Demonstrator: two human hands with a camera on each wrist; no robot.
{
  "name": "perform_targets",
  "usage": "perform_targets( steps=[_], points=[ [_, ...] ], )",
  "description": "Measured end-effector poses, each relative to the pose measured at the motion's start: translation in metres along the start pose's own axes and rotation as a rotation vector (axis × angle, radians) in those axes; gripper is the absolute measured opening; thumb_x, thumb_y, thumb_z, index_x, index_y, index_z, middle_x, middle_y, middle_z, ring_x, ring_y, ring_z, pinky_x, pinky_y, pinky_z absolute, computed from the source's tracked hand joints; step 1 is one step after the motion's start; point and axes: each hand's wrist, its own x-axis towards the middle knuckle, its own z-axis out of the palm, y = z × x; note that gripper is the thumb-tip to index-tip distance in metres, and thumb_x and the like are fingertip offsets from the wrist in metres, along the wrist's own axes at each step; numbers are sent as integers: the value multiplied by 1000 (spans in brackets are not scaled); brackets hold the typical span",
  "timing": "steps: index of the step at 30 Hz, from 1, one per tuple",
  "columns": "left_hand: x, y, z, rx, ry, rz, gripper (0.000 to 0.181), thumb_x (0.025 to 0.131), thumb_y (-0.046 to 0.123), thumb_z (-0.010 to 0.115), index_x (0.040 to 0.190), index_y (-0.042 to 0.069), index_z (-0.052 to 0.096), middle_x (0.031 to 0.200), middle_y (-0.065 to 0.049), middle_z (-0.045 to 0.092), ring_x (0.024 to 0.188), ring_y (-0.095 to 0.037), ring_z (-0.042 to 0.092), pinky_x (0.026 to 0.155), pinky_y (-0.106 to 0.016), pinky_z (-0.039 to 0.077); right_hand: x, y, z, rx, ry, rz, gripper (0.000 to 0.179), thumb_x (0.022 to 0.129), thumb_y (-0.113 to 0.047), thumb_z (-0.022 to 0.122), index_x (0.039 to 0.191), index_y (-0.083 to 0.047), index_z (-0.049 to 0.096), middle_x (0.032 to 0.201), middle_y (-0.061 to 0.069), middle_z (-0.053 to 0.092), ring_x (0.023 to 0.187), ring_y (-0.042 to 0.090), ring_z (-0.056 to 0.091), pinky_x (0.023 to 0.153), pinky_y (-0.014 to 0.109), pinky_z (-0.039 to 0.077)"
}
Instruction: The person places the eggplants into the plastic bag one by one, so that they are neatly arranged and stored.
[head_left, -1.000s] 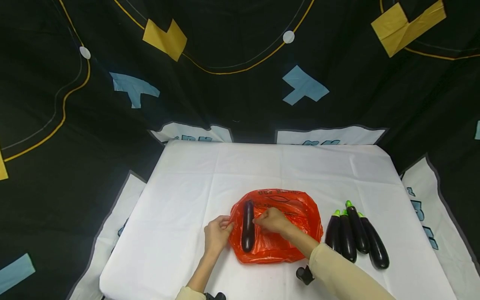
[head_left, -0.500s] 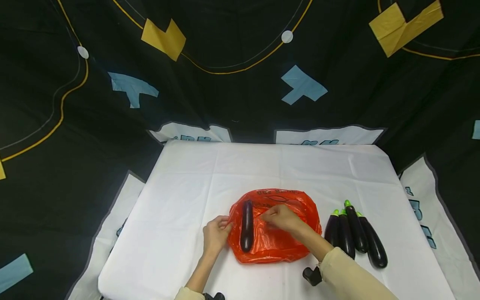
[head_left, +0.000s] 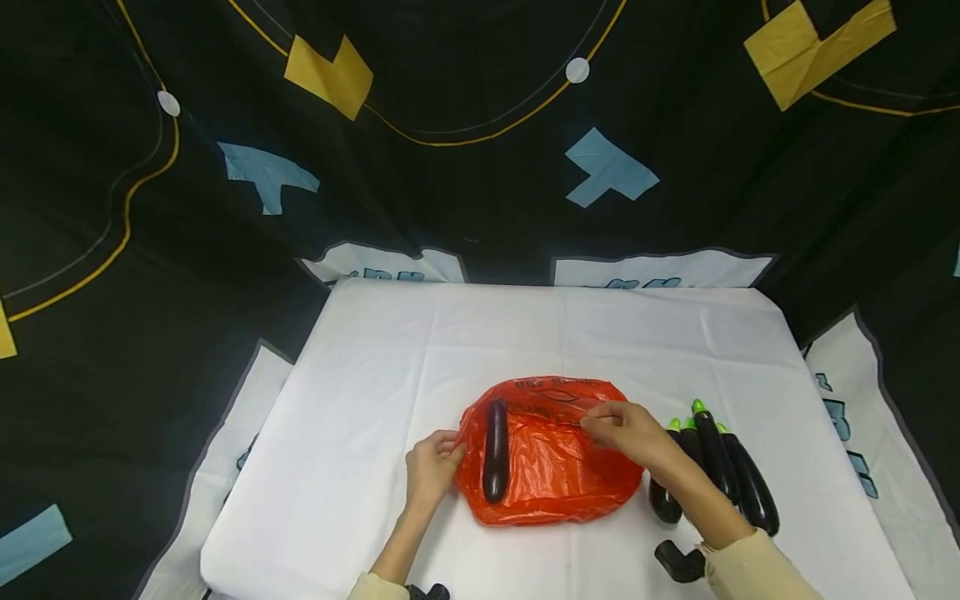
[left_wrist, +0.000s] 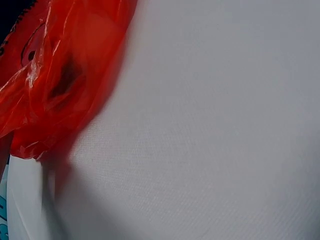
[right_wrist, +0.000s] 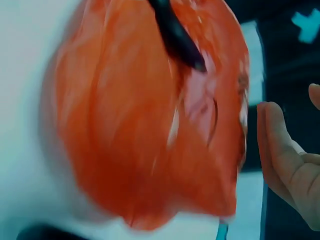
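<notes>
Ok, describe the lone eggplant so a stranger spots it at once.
On the white table, find the red plastic bag. The eggplant shows against its left part, near the left hand. Unlike the bunched eggplants at right, it lies alone, no green cap showing.

In front of me, black fabric (head_left: 465, 196) patterned with gold chevrons (head_left: 333, 80), pale-blue shapes (head_left: 609, 167), looping yellow lines (head_left: 448, 144) and dark-edged white panels (head_left: 660, 268) spreads behind and beside a white-clothed table (head_left: 360, 358).
</notes>
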Motion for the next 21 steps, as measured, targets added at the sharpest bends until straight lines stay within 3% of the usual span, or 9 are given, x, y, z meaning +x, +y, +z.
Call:
perform_targets(
  steps=[6,10,16,19,21],
  points=[
    [-1,1,0,-6,-6,0,12,83,10,73,93,5,71,82,-7,72,73,-16,69,60,-23,54,-28,26,-46,-14,115,27,50,94,-29,61,122,11,49,113,21,60,102,30,62,85,36,52],
    [0,2,-1,-10,-3,7,12,83,10,73,93,5,71,82,-7,72,74,-15,69,60,-22,54,-44,51,-75,-129,227,87,61,94,-38,58,127,12,46,115,23,60,99,25,64,83,36,52],
    [0,1,-1,-6,2,13,12,82,10,73,93,5,71,82,-7,72,74,-16,69,61,-23,54,-58,87,-116,-294,427,248,72,91,-52,52,127,10,46,102,18,65,92,29,64,78,49,48],
    [0,1,-1,-3,6,13,12,82,10,73,93,5,71,82,-7,72,74,-16,69,61,-23,54,-64,96,-130,-308,489,315,72,91,-53,52,126,10,47,96,17,66,85,26,64,74,46,46],
    [0,1,-2,-3,8,11,12,82,10,73,93,5,71,82,-7,72,74,-16,69,61,-23,54,-67,100,-137,-310,522,346,72,90,-53,53,125,10,48,90,12,68,75,16,63,69,41,47]
  ],
)
